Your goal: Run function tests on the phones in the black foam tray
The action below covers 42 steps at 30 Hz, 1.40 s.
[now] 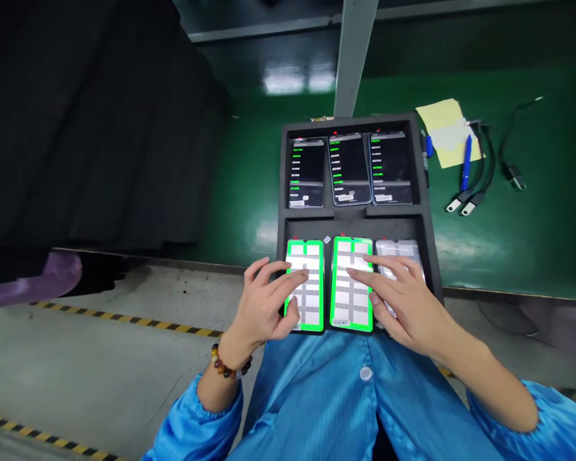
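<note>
A black foam tray [283,218] holds several smartphones in two rows. My left hand [269,301] is open over the front-left phone [312,314], its fingertips at the lit screen of white blocks edged in green. Over the front-middle phone [351,307], with a similar green-edged screen, my right hand [406,301] reaches with fingers spread. That hand partly covers the front-right phone [398,248], whose screen looks greyish. In the back row, the left phone [307,173], middle phone [349,168] and right phone [391,168] show dark screens with green and white text lines.
On the green bench [532,224], right of the tray, lie yellow paper [441,121], a blue pen [467,160] and short black cables [489,166]. A grey metal post [355,57] rises behind the tray. Black cloth [100,128] hangs at left.
</note>
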{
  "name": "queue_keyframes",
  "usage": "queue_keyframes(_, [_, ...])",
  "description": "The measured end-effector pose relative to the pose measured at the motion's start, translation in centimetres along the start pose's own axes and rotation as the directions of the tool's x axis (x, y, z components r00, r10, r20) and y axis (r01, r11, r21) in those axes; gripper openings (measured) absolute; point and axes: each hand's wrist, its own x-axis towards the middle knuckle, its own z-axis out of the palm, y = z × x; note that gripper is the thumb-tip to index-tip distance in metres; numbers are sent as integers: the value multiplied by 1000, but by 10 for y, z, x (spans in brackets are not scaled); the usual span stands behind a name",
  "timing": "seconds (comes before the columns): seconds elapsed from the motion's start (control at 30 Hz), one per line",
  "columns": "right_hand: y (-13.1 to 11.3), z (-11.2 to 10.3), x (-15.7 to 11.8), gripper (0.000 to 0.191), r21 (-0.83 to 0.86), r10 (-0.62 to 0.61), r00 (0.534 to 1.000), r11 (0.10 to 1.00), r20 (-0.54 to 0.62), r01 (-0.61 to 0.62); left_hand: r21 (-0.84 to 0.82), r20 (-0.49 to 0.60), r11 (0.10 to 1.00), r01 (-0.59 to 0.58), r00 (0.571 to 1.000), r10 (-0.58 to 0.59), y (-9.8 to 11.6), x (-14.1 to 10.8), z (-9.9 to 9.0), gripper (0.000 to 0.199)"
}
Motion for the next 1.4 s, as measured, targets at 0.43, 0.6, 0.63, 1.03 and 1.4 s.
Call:
queue_keyframes(0.43, [-41,16,-58,61,21,-75,997,997,-10,75,-55,-110,998,-44,993,38,30,-62,5,58])
queue_keyframes(0.6, [-42,17,-64,58,16,-70,998,997,1,70,-116,-151,991,-63,988,46,34,-70,8,52])
queue_keyframes(0.63, [-42,16,-63,59,15,-68,998,998,-1,68,-117,-151,991,-59,988,41,34,-71,9,52])
queue_keyframes(1.03, [-46,24,-23,56,32,-32,999,999,21,31,34,-216,993,115,971,-105,34,-66,1,44])
queue_keyframes(1.4, [-36,-7,-63,53,-84,66,998,994,16,-64,-112,-41,993,-32,999,27,47,-35,7,45])
